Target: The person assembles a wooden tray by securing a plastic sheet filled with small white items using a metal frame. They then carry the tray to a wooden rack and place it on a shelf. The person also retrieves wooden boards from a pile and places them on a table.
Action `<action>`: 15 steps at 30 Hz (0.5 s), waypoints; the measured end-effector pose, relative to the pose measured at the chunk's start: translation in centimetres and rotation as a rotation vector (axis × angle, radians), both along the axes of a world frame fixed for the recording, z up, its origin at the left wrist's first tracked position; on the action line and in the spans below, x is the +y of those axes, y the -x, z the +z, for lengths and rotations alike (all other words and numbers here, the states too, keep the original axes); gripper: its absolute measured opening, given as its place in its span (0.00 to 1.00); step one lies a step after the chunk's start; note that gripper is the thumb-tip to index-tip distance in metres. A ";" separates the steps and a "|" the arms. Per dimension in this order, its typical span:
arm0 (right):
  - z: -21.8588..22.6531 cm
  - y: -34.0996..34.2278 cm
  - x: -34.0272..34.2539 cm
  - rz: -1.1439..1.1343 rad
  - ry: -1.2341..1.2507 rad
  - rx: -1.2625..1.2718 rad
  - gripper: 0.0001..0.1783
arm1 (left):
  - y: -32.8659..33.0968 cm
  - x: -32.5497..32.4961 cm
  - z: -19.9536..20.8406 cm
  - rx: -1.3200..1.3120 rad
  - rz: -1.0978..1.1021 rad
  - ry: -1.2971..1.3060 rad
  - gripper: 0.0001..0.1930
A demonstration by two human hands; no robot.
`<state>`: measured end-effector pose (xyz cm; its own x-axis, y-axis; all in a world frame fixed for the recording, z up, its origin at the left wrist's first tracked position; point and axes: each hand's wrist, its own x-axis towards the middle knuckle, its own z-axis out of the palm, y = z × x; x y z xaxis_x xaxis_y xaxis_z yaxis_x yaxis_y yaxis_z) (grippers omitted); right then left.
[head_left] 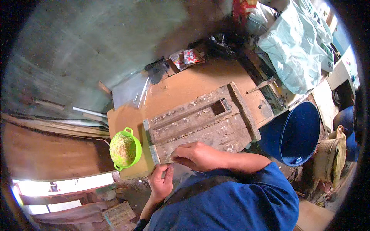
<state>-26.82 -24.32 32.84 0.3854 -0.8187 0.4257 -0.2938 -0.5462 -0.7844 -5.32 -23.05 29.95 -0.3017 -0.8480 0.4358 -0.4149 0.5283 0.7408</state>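
My left hand (160,182) and my right hand (195,155) meet at the near edge of a worn wooden board (200,138). The left thumb and fingers are pinched together, fingertips almost touching the right hand's. The right fingers curl inward and are closed too. Whatever lies between the fingertips is too small or hidden to name. A pale, see-through sheet (182,171), like thin plastic, shows just below the right hand. The board has a long raised strip with a rectangular slot (219,108). Left of it stands a bright green colander (137,151) heaped with pale yellowish shreds or grains (122,149).
The board lies on an orange-brown tabletop (173,86). Clear plastic sheets (129,92) and printed packets (187,58) lie at its back. A blue barrel (300,134) stands right, near a woven sack (327,161). Large pale plastic bags (296,46) fill the back right.
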 end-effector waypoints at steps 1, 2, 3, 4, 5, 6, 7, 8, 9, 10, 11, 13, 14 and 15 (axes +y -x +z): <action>-0.3 0.4 0.3 -0.011 -0.034 0.002 0.11 | 0.4 0.0 -0.2 0.026 0.024 -0.056 0.06; -0.3 0.8 0.6 -0.063 0.063 0.004 0.15 | 0.7 -0.1 -0.3 0.061 0.051 -0.112 0.05; -0.3 1.2 0.9 -0.113 0.160 0.006 0.20 | 1.0 -0.5 0.0 0.058 0.059 -0.087 0.06; -0.2 1.5 1.1 -0.161 0.258 0.008 0.25 | 1.3 -0.9 0.5 0.084 0.091 -0.094 0.05; -0.1 1.8 1.4 -0.142 0.313 0.052 0.29 | 1.6 -1.1 1.0 0.113 0.129 -0.098 0.05; 0.0 2.1 1.7 -0.123 0.369 0.096 0.34 | 1.7 -1.3 1.4 0.142 0.168 -0.102 0.05; 0.0 2.3 1.8 -0.102 0.425 0.138 0.38 | 1.0 -1.8 0.4 0.244 0.176 -0.147 0.06; -0.4 2.5 1.9 -0.141 0.453 0.203 0.39 | 1.2 -1.9 0.8 0.264 0.190 -0.161 0.06; -1.2 2.6 1.7 -0.179 0.480 0.268 0.40 | 1.7 -1.9 1.7 0.283 0.204 -0.175 0.07; -2.0 2.7 1.6 -0.217 0.507 0.332 0.40 | 2.1 -1.9 2.4 0.301 0.218 -0.189 0.07; -2.7 2.8 1.4 -0.247 0.476 0.309 0.38 | 2.5 -1.8 2.9 0.290 0.216 -0.179 0.09; -3.8 3.0 1.0 -0.308 0.416 0.263 0.35 | 2.7 -1.6 2.9 0.271 0.208 -0.207 0.09; -4.3 3.2 0.9 -0.301 0.420 0.270 0.33 | 2.8 -1.5 2.9 0.263 0.205 -0.219 0.10; -4.6 3.5 0.8 -0.293 0.425 0.276 0.31 | 2.7 -1.5 2.7 0.275 0.205 -0.218 0.10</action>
